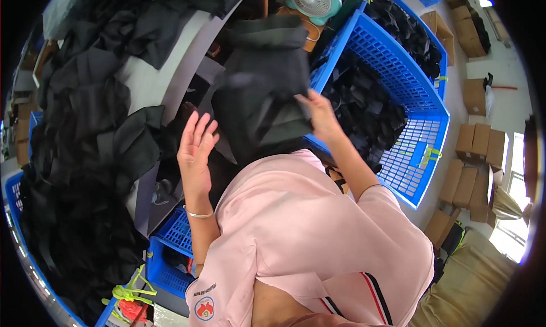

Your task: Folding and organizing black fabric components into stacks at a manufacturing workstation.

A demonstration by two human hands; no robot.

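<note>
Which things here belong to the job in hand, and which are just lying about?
Job in hand:
black fabric piece, at the right hand
left hand, open beside it
probably the black fabric heap at left

Seemingly just about:
green fan
cardboard boxes at right
</note>
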